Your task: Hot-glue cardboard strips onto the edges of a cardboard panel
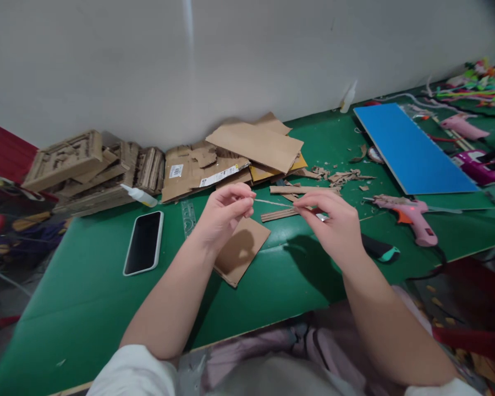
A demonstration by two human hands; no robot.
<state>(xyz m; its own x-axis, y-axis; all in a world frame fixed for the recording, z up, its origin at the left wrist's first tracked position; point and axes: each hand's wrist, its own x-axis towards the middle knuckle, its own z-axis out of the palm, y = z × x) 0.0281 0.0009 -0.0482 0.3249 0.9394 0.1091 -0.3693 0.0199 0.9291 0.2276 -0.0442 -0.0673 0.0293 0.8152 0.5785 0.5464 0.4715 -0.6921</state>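
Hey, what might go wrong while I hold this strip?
The thin pale strip, held between left hand and right hand, might snap or slip. The pink plastic, orange-triggered glue gun, with a red light showing, may be hot; reaching right could risk a burn. The black-and-teal tool handle near the right hand might get knocked.
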